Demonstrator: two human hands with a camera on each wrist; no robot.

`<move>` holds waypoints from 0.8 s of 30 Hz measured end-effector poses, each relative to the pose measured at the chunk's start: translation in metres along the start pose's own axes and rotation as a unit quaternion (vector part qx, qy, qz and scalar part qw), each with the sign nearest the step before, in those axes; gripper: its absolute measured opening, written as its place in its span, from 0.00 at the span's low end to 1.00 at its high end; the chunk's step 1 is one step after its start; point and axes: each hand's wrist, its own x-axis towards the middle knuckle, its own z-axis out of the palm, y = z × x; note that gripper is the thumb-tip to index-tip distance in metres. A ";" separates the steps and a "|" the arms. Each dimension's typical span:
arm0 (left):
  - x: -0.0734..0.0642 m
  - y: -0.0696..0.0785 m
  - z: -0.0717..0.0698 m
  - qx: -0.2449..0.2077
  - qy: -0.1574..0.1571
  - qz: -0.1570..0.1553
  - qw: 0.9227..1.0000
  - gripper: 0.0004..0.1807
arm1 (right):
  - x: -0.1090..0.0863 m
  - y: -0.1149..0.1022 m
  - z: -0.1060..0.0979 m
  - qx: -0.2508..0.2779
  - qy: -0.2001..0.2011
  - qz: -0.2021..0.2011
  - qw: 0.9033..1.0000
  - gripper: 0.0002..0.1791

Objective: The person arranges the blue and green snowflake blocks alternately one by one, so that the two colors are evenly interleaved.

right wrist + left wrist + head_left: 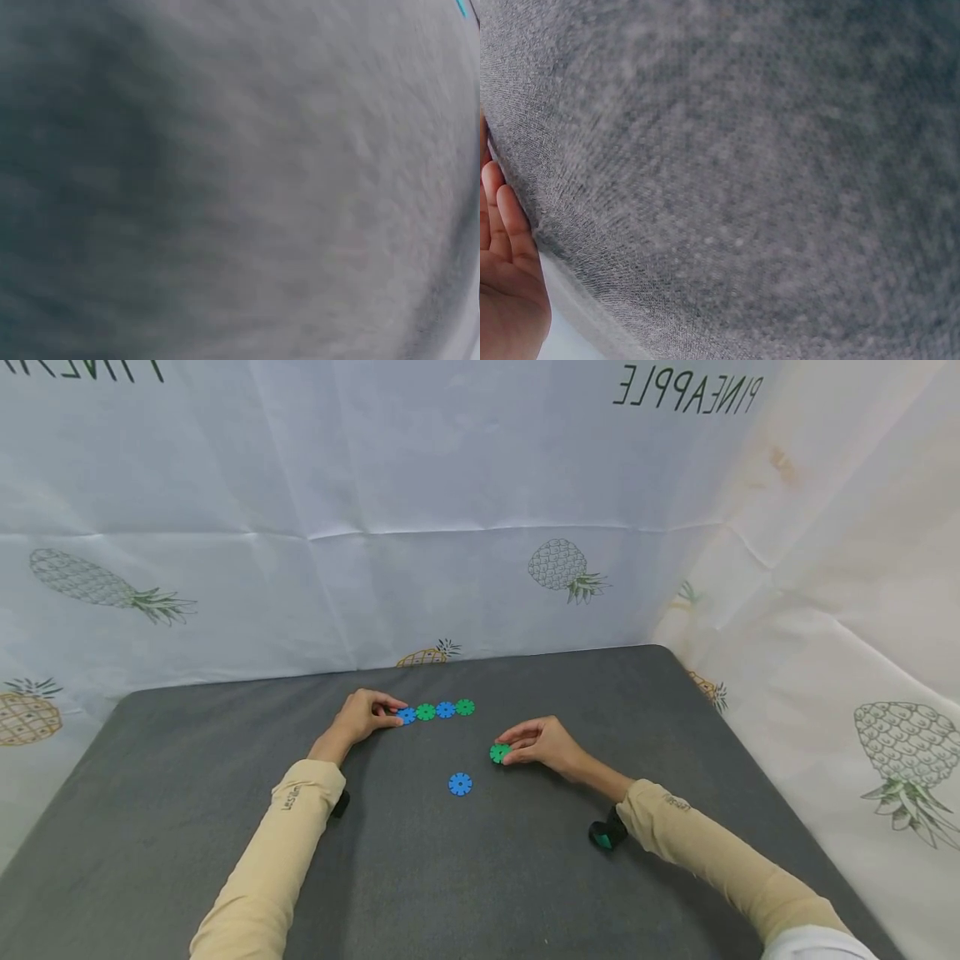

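Four notched plastic discs lie in a row toward the far side of the table, alternating blue and green. My left hand [362, 714] holds the blue disc [407, 716] at the row's left end between thumb and fingers. To its right come a green disc [425, 712], another blue disc [446, 709] and a green end disc [465, 707]. Nearer and to the right, my right hand [543, 745] pinches a separate green disc [499, 753] by its edge. A loose blue disc [461, 784] lies flat in front of the hands. Part of my left hand [510, 262] shows in the left wrist view.
The dark grey cloth-covered table [450, 877] reaches back to a pale curtain [450, 460] printed with pineapples. A second curtain side [825, 635] runs along the right edge. Dark wrist devices sit under both sleeves, the right one [606, 832] plainest. The right wrist view is blurred.
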 end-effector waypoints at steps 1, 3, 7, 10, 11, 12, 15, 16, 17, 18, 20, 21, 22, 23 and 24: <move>0.000 0.000 0.000 0.000 0.001 0.000 1.000 0.16 | 0.002 0.000 -0.001 -0.001 0.001 -0.001 1.000 0.20; 0.000 0.000 0.000 0.000 0.004 -0.001 1.000 0.16 | 0.007 0.000 -0.004 -0.002 0.002 -0.002 1.000 0.20; -0.002 0.002 0.000 -0.001 0.008 0.007 1.000 0.16 | 0.016 -0.001 -0.007 -0.008 0.009 -0.005 1.000 0.20; -0.003 0.003 0.001 0.001 0.011 0.011 1.000 0.16 | 0.022 -0.001 -0.010 -0.014 0.019 -0.005 1.000 0.19; -0.003 0.003 0.001 0.001 0.012 0.011 1.000 0.16 | 0.024 -0.002 -0.011 -0.015 0.021 -0.005 1.000 0.19; -0.004 0.003 0.001 0.001 0.013 0.010 1.000 0.16 | 0.026 -0.002 -0.012 -0.017 0.024 -0.006 1.000 0.19; -0.004 0.003 0.001 0.002 0.015 0.010 1.000 0.16 | 0.031 -0.001 -0.014 -0.017 0.030 -0.010 0.999 0.19; -0.004 0.004 0.000 0.002 0.016 0.011 1.000 0.15 | 0.033 -0.001 -0.014 -0.018 0.031 -0.011 0.999 0.19; -0.004 0.004 0.000 0.001 0.017 0.009 1.000 0.15 | 0.034 -0.001 -0.015 -0.016 0.032 -0.013 0.999 0.19; -0.004 0.004 0.000 0.000 0.017 0.008 1.000 0.15 | 0.036 -0.001 -0.015 -0.015 0.033 -0.015 0.999 0.19; -0.003 0.003 0.001 0.000 0.017 0.005 1.000 0.15 | 0.039 -0.001 -0.015 -0.013 0.035 -0.018 0.999 0.19; -0.003 0.003 0.001 0.000 0.016 0.006 1.000 0.15 | 0.040 -0.001 -0.016 -0.011 0.035 -0.021 0.999 0.19; -0.003 0.002 0.001 0.000 0.016 0.004 1.000 0.15 | 0.041 -0.002 -0.016 -0.010 0.035 -0.022 0.999 0.19; -0.002 0.002 0.002 -0.001 0.017 0.002 1.000 0.15 | 0.043 -0.002 -0.016 -0.007 0.036 -0.024 0.999 0.19; -0.002 0.001 0.002 -0.001 0.017 0.004 1.000 0.15 | 0.044 -0.002 -0.017 -0.005 0.037 -0.025 0.999 0.19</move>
